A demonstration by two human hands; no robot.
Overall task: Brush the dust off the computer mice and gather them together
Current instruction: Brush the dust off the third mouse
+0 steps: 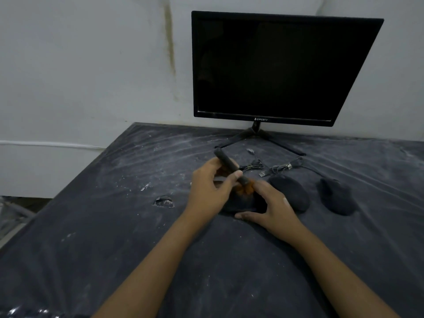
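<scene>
A black computer mouse lies just below the centre of the frame on a dark, dust-streaked table cover, mostly hidden under the two hands. The right hand grips it from the right, thumb curled along its near edge and fingers over its top. The left hand is closed around the dark round handle of a small brush with orange bristles; the handle slants up to the left and the bristles touch the top of the held mouse. Just to the right lies a second black mouse, and beside that, apart from it, a third black mouse. Behind them thin dark cables with metal USB plugs are tangled on the cover. A small torn dent shows left of the hands. In the upper right stands a black flat monitor with a dark screen against a pale stained wall.
</scene>
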